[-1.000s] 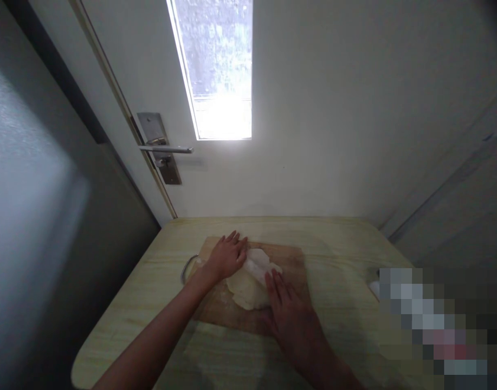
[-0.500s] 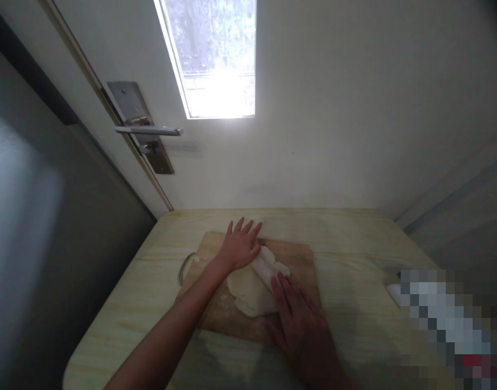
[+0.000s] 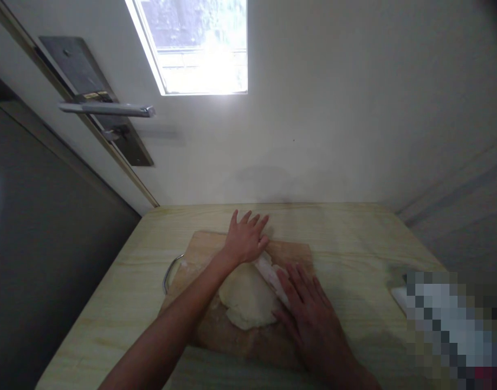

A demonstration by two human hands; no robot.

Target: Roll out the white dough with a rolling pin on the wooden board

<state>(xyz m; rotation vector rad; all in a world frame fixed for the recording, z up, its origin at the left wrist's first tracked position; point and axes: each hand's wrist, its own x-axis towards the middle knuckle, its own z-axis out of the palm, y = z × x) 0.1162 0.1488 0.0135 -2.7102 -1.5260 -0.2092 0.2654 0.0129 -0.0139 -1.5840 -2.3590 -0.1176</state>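
A pale sheet of dough (image 3: 244,298) lies on a wooden cutting board (image 3: 199,254) on a light wooden table (image 3: 354,244). A white rolling pin (image 3: 270,273) lies across the dough's far right part, mostly hidden under my hands. My left hand (image 3: 246,238) rests flat on the pin's far end with fingers stretched out and apart. My right hand (image 3: 309,309) lies flat on the pin's near end, fingers extended.
A metal handle loop (image 3: 169,271) sticks out of the board's left side. A white door with a silver lever handle (image 3: 105,110) and a narrow glass pane (image 3: 199,46) stands behind the table. A blurred patch (image 3: 455,330) covers the table's right corner.
Both hands have slid away from me over the rolling pin, which rolled toward the dough's far side. The camera tilted down and closer.
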